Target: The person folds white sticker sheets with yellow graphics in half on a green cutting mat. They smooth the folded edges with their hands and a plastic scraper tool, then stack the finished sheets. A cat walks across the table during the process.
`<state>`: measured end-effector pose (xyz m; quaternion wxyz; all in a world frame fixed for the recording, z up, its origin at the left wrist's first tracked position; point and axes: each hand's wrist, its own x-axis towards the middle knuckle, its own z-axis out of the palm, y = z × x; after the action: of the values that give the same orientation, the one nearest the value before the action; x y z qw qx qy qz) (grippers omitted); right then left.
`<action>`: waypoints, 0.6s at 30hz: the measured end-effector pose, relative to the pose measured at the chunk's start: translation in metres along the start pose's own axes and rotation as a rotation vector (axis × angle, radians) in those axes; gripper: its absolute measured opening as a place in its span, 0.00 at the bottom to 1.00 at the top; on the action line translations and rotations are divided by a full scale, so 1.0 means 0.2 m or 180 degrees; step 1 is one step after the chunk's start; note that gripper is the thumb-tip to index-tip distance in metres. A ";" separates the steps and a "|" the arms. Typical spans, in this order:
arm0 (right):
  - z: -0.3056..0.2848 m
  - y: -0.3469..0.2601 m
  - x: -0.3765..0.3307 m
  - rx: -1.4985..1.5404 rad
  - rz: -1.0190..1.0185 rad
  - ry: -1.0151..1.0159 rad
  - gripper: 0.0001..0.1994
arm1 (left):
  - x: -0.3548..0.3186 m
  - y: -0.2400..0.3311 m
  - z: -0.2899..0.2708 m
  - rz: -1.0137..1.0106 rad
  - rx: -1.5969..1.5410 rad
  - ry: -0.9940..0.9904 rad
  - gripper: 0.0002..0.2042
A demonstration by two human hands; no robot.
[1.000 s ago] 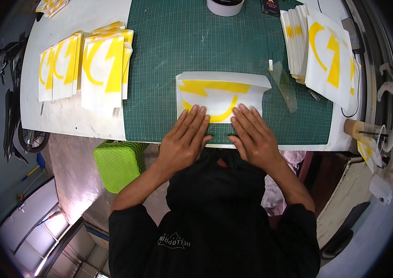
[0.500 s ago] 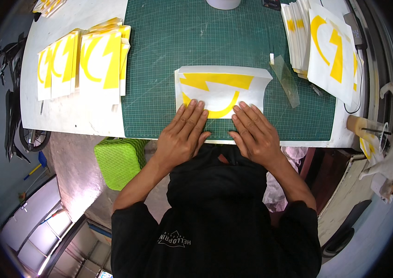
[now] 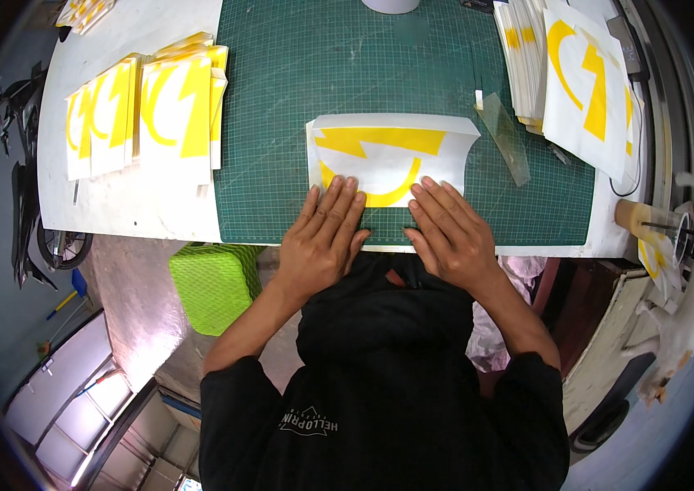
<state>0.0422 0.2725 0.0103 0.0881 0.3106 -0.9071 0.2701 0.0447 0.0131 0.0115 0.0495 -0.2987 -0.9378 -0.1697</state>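
A white sheet with a yellow arc-and-bolt decal (image 3: pixel 388 155) lies flat on the green cutting mat (image 3: pixel 347 74). My left hand (image 3: pixel 324 239) rests palm down on the sheet's near left edge, fingers together and stretched out. My right hand (image 3: pixel 452 233) lies flat on the near right edge the same way. Neither hand grips anything. The sheet's right edge curls up slightly.
Stacks of the same yellow decal sheets sit at the left (image 3: pixel 146 114) and at the far right (image 3: pixel 576 74). A clear plastic squeegee (image 3: pixel 504 135) lies right of the sheet. A tape roll (image 3: pixel 390 4) is at the mat's far edge. A green stool (image 3: pixel 212 282) stands below the table.
Both hands have slid toward me along the sheet, from its middle to its near edge, uncovering more of the yellow decal.
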 end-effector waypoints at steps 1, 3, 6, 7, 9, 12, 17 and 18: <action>0.00 0.00 0.00 0.0005 0.0000 0.0006 0.21 | 0.00 0.00 0.00 -0.0004 0.0003 0.0004 0.25; 0.00 0.01 0.00 -0.0049 -0.0037 -0.0007 0.20 | -0.01 0.00 0.01 -0.0008 -0.0038 0.0022 0.25; 0.00 0.02 0.01 -0.0102 -0.0089 0.0018 0.20 | -0.01 -0.01 0.02 -0.0009 -0.0173 0.0046 0.26; -0.01 0.02 0.02 -0.0127 -0.0108 0.0038 0.20 | 0.00 -0.01 0.03 0.0002 -0.0231 0.0064 0.26; -0.01 0.02 0.01 -0.0066 -0.0093 0.0010 0.20 | -0.01 -0.01 0.02 -0.0006 -0.0137 0.0044 0.26; -0.01 0.01 0.00 -0.0061 -0.0067 0.0009 0.20 | -0.02 0.00 0.00 -0.0024 -0.0086 0.0017 0.26; -0.03 -0.01 0.03 -0.0022 -0.0034 -0.0010 0.19 | -0.02 0.02 0.01 -0.0183 -0.0217 0.0069 0.26; -0.03 -0.01 0.03 -0.0020 -0.0016 -0.0040 0.20 | -0.02 0.03 0.01 -0.0237 -0.0322 0.0055 0.26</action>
<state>0.0390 0.2715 0.0169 0.0839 0.3142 -0.9077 0.2651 0.0511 0.0162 0.0103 0.0361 -0.2643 -0.9380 -0.2212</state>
